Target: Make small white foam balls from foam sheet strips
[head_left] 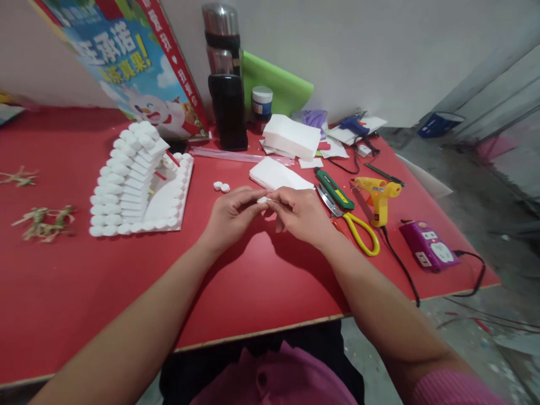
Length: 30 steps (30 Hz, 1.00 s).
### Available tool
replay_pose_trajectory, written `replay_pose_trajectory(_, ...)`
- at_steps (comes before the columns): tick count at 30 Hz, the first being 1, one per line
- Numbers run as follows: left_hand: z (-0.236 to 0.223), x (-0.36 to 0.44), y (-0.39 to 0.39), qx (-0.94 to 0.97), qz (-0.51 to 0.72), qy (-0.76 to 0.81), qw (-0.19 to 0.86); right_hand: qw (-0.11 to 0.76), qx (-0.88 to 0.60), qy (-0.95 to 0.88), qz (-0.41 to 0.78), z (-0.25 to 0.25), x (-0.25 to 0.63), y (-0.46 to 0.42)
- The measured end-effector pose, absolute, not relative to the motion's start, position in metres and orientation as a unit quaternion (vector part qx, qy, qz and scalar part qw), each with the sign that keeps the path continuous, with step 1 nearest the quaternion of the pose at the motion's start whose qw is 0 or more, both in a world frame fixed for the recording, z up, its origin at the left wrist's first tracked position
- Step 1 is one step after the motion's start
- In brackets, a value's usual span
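A small white piece [264, 199], which looks like rolled paper, is pinched between the fingertips of both hands above the red table. My left hand [234, 216] holds it from the left, thumb and forefinger closed. From the other side, my right hand [297, 214] grips it the same way. The fingers cover most of the piece. Two white round pieces [221, 187] lie just beyond my left hand. Behind the hands rests a stack of white paper [279, 174]. At the left stands a white model [137, 185] with a curved stair and rounded white pieces along its edges.
Right of my hands lie yellow-handled scissors [358, 230], a green cutter [335, 189], a yellow glue gun [377, 197] and a purple power box [430, 246] with cords. Behind are a black phone [228, 112], a flask [221, 34] and a jar [262, 101]. Straw figures [44, 222] lie far left.
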<state>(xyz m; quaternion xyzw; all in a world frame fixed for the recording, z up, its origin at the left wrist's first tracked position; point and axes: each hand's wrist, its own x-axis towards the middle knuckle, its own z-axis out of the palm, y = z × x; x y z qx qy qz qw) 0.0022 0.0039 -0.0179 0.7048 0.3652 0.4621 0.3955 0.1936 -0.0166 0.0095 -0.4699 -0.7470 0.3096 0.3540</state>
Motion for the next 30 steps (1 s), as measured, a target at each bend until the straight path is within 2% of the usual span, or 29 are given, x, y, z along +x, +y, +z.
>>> replay_pose_trajectory(7, -0.02, 0.004, 0.005, 0.703, 0.462, 0.366, 0.398, 0.359, -0.514, -0.717, 0.305, 0.011, 0.195, -0.016)
replay_pose_trajectory(16, -0.023, 0.01, -0.004, 0.684, 0.502, 0.408, 0.336, 0.335, -0.523, -0.773, 0.131, -0.001, 0.184, -0.021)
replay_pose_trajectory(19, -0.023, 0.009, -0.003, 0.684, 0.511, 0.405, 0.326, 0.33, -0.519, -0.778, 0.127, -0.001, 0.181, -0.024)
replay_pose_trajectory(21, -0.02, 0.006, 0.001, 0.691, 0.517, 0.393, 0.316, 0.367, -0.508, -0.75, 0.212, 0.003, 0.181, -0.025)
replay_pose_trajectory(24, -0.017, 0.001, 0.007, 0.698, 0.52, 0.369, 0.326, 0.433, -0.489, -0.607, 0.453, 0.011, 0.183, -0.021)
replay_pose_trajectory(26, -0.015, -0.001, 0.01, 0.703, 0.513, 0.355, 0.341, 0.443, -0.473, -0.488, 0.584, 0.013, 0.186, -0.016)
replay_pose_trajectory(30, -0.015, -0.002, 0.011, 0.729, 0.499, 0.333, 0.33, 0.428, -0.449, -0.38, 0.687, 0.012, 0.19, -0.007)
